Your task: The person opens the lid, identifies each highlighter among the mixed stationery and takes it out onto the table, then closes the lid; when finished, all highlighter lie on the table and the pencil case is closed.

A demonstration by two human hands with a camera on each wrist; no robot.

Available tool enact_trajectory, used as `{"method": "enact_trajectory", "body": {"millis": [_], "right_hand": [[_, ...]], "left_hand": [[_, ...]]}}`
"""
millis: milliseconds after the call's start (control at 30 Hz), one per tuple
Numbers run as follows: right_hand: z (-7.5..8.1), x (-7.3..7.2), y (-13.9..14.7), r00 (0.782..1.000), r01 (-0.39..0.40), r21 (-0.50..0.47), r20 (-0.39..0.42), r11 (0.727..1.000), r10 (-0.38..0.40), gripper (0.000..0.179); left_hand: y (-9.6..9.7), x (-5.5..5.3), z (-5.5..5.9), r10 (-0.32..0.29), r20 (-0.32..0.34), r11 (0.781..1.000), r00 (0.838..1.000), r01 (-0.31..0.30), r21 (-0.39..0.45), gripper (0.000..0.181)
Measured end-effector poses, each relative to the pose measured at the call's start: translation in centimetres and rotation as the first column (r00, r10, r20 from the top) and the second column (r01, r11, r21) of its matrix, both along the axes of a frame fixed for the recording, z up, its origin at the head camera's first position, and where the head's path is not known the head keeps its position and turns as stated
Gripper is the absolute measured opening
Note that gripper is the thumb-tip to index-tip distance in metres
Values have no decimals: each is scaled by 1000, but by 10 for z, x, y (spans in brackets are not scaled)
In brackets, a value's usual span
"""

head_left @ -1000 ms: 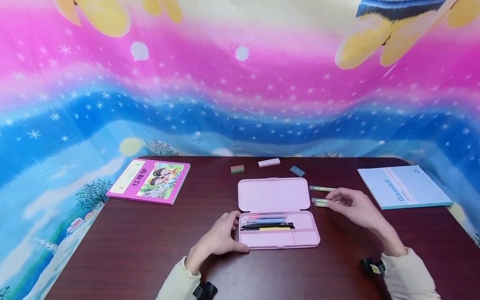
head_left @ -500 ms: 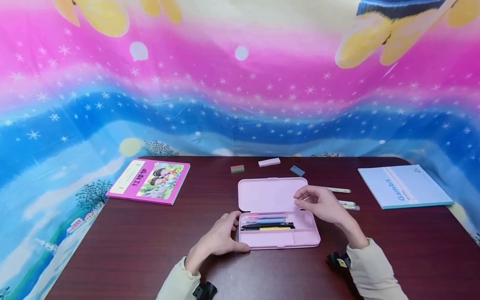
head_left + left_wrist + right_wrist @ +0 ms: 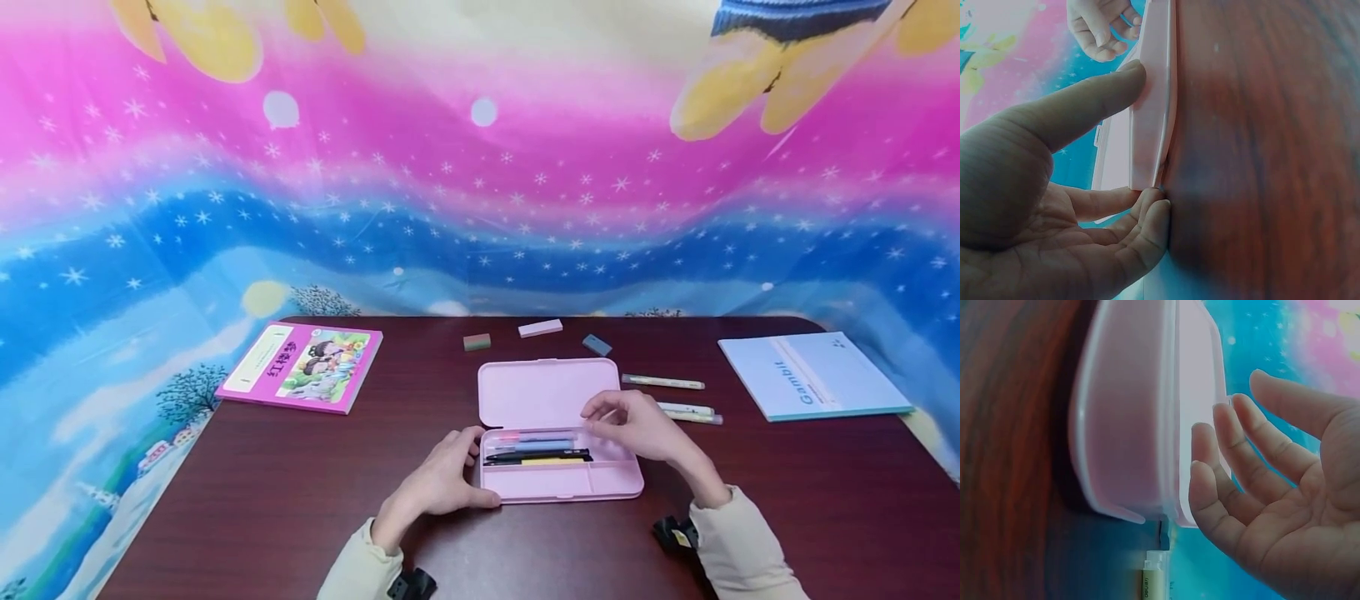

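A pink pencil case [image 3: 532, 482] lies open on the table, its lid [image 3: 536, 392] folded back. My left hand [image 3: 438, 479] holds the case's left end, thumb at the front side and the other fingers at the end wall, as the left wrist view also shows. Above the right part of the case is my right hand [image 3: 637, 427], fingers loosely bent; in the right wrist view nothing lies in it. The back compartment contains several pens, among them a black pen [image 3: 536, 455] and a blue pen [image 3: 532, 446]. Pale yellow highlighters [image 3: 667, 382] lie right of the case.
Behind the case are a green-brown eraser [image 3: 477, 342], a white eraser [image 3: 540, 328] and a blue-grey eraser [image 3: 597, 344]. A pink book [image 3: 300, 367] lies at left, a light blue notebook [image 3: 813, 375] at right. A patterned cloth [image 3: 480, 192] hangs behind the table [image 3: 525, 550].
My right hand has moved left from the highlighters to above the case, then slightly down. The left hand has stayed on the case's left end.
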State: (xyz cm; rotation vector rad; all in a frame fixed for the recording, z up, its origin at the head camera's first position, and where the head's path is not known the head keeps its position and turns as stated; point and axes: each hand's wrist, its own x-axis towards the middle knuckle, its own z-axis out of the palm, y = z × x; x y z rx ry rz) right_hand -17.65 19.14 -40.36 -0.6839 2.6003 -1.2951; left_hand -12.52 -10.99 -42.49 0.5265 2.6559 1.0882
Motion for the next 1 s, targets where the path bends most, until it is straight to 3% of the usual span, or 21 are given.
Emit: {"method": "enact_trajectory", "body": {"millis": [300,1000], "right_hand": [[-5,1,-3,996,-86,105,-11,991,88,13],[-7,3,-10,993,-116,203,20,972,114,9]], "left_hand": [[-1,-1,-1,-1,7,1000,1000,1,-1,80],[1,0,2,8,31,1000,999,-7,-16,81]]}}
